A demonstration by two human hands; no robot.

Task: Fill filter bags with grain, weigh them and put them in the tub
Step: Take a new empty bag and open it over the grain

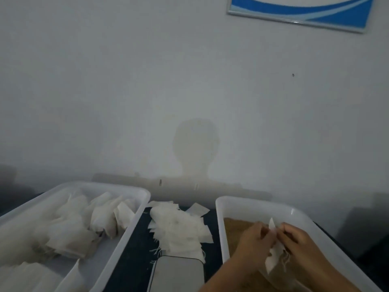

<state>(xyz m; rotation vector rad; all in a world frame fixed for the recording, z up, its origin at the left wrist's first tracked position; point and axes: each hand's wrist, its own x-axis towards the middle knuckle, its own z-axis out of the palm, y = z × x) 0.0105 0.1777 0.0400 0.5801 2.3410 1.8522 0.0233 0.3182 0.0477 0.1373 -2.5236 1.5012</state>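
From the head camera, both hands meet over the right tub (219, 220), a white plastic bin whose floor is covered with brown grain (233, 226). The left hand (255, 239) and the right hand (294, 237) each pinch the same white filter bag (273, 252) between curled fingers and thumb, one on either side of its upper edge, so the bag hangs between them just above the grain — its lower corner droops toward the near side of the tub, and thin drawstring threads trail from it beside the right wrist. Whether the bag already holds any grain cannot be told. To the left stands a second white tub (134, 193), well apart from the hands, heaped with pale filled bags (84, 220) lying loosely over one another. Between the two tubs, on the dark table (134, 249), lies a loose pile of flat empty filter bags (179, 228), some fanned out toward the wall. Just nearer than that pile sits a flat grey scale (179, 275), its far edge touching the stray strings of the bags. Behind everything rises a plain pale wall (147, 81) carrying the shadow of a head and shoulders, with a framed blue-and-white picture (299, 11) at the upper right.
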